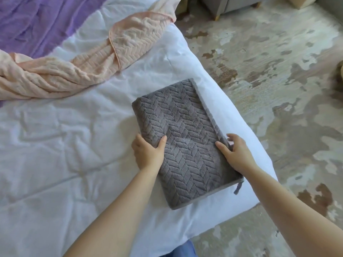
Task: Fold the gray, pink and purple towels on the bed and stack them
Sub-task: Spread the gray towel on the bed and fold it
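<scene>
A: Where is the gray towel (185, 143)?

B: Folded into a thick rectangle, lying near the bed's (55, 154) corner, right of the frame's centre, with a small loop hanging off its lower right corner.

A: And the hands?

B: The left hand (147, 154) grips the towel's left edge, thumb on top and fingers wrapped under the side. The right hand (234, 153) is at the right edge, thumb on the top face, fingers curled over the hem; whether they pinch it or only press is hard to tell.

A: The other towels?

B: The pink towel (83, 62) lies crumpled across the upper left of the frame, well apart from the gray one. The purple towel (37, 21) is spread out in the top left corner, partly under the pink.

A: Anything beyond the bed?

B: A mottled rug (278, 89) fills the right side.
</scene>
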